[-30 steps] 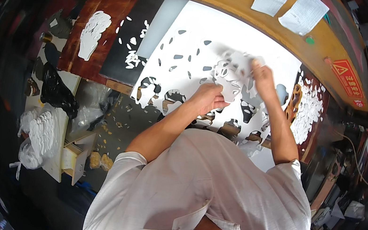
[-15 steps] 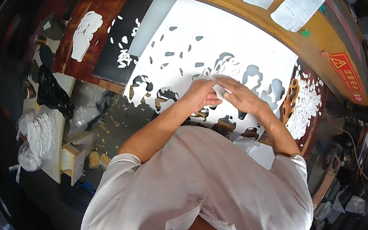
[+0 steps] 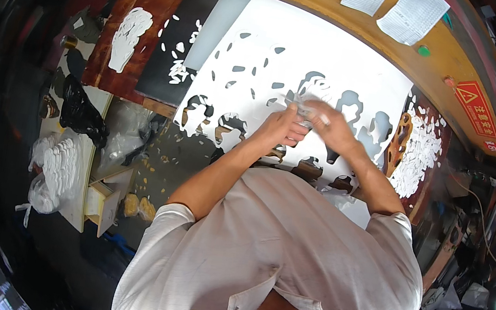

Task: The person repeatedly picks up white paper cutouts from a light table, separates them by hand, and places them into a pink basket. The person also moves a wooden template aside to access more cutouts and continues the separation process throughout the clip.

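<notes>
In the middle of the frame the left hand [image 3: 280,129] and the right hand [image 3: 332,126] are meeting over a perforated white sheet [image 3: 353,49], and thin white pieces [image 3: 302,102] are sitting between them. The left hand's fingers are curling inward, thumb up, and pinching the pieces; the right hand's are bending over them, a pale edge showing there, but blur is hiding how firmly they are gripping. One pale end is pointing toward the lower right; the pieces' long axis is too blurred to tell. The sheet's far edge is sloping down to the right. At right, a brown die [image 3: 399,144] is standing nearly lengthwise up the frame, its top leaning right, beside heaped scraps [image 3: 418,151]. At upper left, a long white pile [image 3: 131,35] is lying on the red-brown counter [image 3: 102,56], tilting slightly right at its top. At lower left, a clear bag [image 3: 43,195] is holding a row of white parts [image 3: 61,166]; a black bag [image 3: 82,108] is hiding its contents, and a drawer [image 3: 101,205] is jutting out, its inside unclear.
</notes>
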The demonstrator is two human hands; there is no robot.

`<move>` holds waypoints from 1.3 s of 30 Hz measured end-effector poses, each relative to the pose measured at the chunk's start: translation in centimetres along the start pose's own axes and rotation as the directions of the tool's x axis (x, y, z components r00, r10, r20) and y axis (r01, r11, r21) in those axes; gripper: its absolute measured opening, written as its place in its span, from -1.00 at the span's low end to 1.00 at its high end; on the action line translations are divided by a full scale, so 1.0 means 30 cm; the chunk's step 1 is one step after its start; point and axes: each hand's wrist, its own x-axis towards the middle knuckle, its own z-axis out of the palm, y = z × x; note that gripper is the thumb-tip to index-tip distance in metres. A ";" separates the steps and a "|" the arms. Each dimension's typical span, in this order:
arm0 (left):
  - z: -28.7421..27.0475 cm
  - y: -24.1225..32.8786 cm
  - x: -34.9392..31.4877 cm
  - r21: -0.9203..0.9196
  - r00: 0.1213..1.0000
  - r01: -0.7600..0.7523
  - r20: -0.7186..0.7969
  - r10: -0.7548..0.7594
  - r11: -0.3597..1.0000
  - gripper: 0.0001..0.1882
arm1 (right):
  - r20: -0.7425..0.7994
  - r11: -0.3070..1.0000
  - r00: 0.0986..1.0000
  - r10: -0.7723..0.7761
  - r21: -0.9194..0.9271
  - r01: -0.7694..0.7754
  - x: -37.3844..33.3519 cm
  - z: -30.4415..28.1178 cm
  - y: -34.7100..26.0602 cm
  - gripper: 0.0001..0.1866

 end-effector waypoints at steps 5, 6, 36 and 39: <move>-0.091 -0.120 0.003 0.480 0.972 -0.209 0.009 0.233 0.852 -0.56 | -0.668 0.955 0.693 0.273 0.098 -0.281 0.204 -0.417 -0.056 -0.46; -0.089 -0.132 0.006 0.484 0.972 -0.203 -0.008 0.237 0.851 -0.58 | -0.791 0.990 0.604 0.096 0.014 -0.139 0.236 -0.526 -0.082 -0.50; -0.338 0.048 -0.171 -0.457 0.997 0.080 0.036 -0.072 0.886 -0.64 | 0.395 0.818 0.879 -0.268 -0.388 0.424 0.275 0.215 -0.138 -0.31; -0.310 0.089 -0.221 -0.299 0.996 0.034 -0.073 -0.058 0.954 -0.53 | 0.323 0.862 0.908 -0.268 -0.339 0.376 0.264 0.254 -0.120 -0.48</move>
